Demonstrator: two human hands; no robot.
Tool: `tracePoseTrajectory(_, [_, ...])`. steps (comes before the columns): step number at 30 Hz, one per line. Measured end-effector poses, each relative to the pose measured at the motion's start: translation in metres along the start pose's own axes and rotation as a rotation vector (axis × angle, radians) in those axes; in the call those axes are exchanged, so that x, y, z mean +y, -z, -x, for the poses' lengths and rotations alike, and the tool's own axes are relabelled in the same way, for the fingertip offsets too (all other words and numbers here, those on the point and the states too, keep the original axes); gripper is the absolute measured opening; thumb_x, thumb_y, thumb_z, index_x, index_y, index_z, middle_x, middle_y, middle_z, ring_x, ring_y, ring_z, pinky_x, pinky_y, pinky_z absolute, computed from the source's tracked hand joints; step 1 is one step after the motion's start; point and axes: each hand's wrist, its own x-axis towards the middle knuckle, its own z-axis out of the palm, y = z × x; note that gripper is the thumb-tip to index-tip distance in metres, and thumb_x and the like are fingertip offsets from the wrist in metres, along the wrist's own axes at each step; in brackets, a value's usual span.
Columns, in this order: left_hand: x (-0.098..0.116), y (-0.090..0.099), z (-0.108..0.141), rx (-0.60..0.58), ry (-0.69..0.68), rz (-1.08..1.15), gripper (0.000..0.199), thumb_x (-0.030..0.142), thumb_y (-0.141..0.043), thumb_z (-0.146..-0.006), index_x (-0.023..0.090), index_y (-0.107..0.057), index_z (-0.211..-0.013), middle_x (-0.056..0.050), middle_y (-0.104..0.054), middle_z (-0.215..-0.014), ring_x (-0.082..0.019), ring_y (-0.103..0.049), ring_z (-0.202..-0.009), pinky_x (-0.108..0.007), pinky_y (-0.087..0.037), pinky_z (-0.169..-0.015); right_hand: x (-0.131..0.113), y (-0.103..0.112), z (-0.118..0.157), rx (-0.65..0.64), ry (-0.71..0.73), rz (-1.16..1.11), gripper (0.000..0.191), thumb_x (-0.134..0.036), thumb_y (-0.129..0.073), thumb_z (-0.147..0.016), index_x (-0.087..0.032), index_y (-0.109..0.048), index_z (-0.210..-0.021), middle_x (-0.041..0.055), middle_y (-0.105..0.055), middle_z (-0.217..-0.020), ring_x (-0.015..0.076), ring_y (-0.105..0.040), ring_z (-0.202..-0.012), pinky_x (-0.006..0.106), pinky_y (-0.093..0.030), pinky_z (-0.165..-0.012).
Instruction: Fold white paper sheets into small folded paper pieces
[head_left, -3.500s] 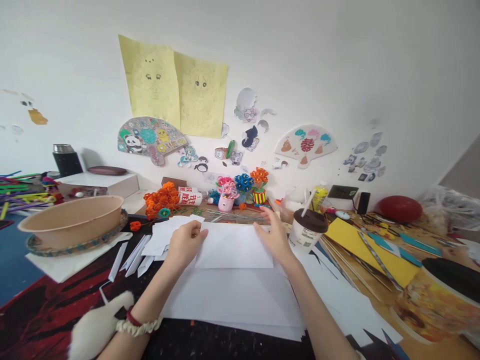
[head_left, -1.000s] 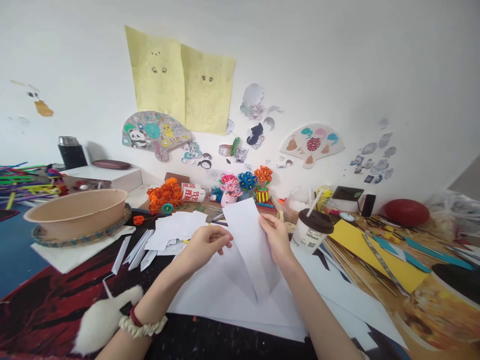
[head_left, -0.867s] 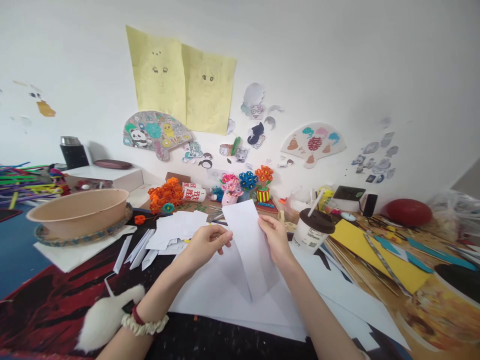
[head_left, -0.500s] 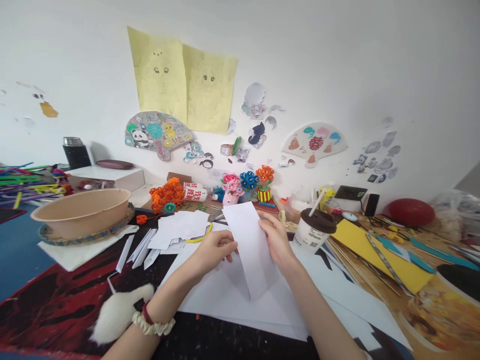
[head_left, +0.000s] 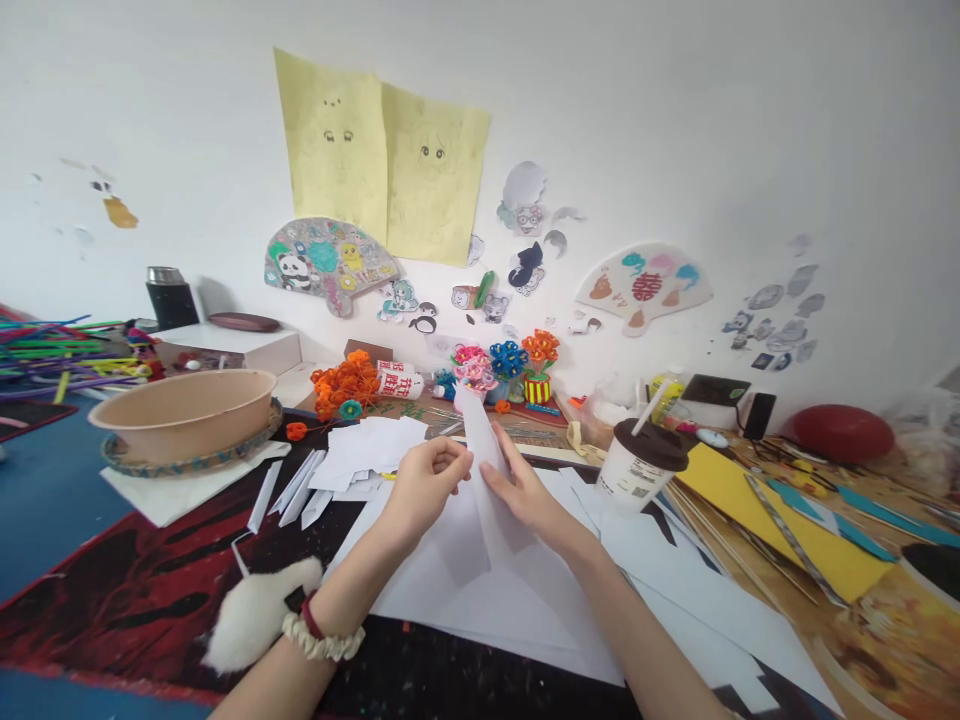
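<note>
A white strip of paper (head_left: pixel 484 480) stands nearly edge-on between my hands, above large white sheets (head_left: pixel 525 615). My right hand (head_left: pixel 525 490) holds the strip from its right side, thumb in front and fingers behind. My left hand (head_left: pixel 431 480) is at the strip's left edge, fingers curled with the thumb near the fingertips; whether it pinches the paper is unclear. To the left lie a pile of white paper pieces (head_left: pixel 371 450) and several narrow folded strips (head_left: pixel 300 488).
A lidded cup with a straw (head_left: pixel 637 465) stands right of my hands. A beige basin (head_left: pixel 187 412) is at the left, a white fluffy object (head_left: pixel 255 610) by my left wrist. Yellow card (head_left: pixel 787 520) lies at the right; pipe-cleaner flowers (head_left: pixel 540 355) stand behind.
The strip has turned from facing the camera to nearly edge-on. My right hand has moved lower and left along it. The camera view has shifted slightly left.
</note>
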Motion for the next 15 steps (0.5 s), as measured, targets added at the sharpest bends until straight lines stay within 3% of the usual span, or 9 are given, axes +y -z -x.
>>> tracePoseTrajectory(4, [-0.0041,0.0002,-0.0018,0.026,-0.012,-0.032,0.019,0.033,-0.058,-0.072,0.015,-0.059,-0.069,0.001,-0.055,-0.058,-0.010,-0.047,-0.050,-0.021,-0.038,-0.048,-0.0030,-0.0017,0.0011,-0.030,-0.029,-0.038,0.087,-0.055,-0.056,-0.079,-0.030,-0.006,-0.146,0.0042,-0.007,-0.154,0.0191,-0.009,-0.140,0.040,-0.015,-0.112])
tracePoseTrajectory(11, [-0.0024,-0.0001,-0.0008,0.005,0.010,-0.006,0.024,0.037,-0.059,-0.071,0.014,-0.058,-0.066,0.002,-0.052,-0.055,-0.008,-0.043,-0.050,-0.020,-0.035,-0.047,-0.0039,-0.0055,0.0035,-0.143,-0.003,-0.153,0.084,-0.048,-0.061,-0.079,-0.031,-0.010,-0.144,0.0070,-0.026,-0.148,0.0230,-0.031,-0.132,0.043,-0.027,-0.106])
tracePoseTrajectory(15, [0.0024,-0.0027,0.0031,-0.029,0.006,0.014,0.023,0.037,-0.059,-0.071,0.015,-0.057,-0.064,0.003,-0.051,-0.055,-0.008,-0.044,-0.051,-0.020,-0.034,-0.048,-0.0042,-0.0081,0.0042,-0.153,-0.015,-0.138,0.086,-0.041,-0.068,-0.075,-0.032,-0.016,-0.143,0.0051,-0.024,-0.149,0.0232,-0.023,-0.135,0.045,-0.020,-0.109])
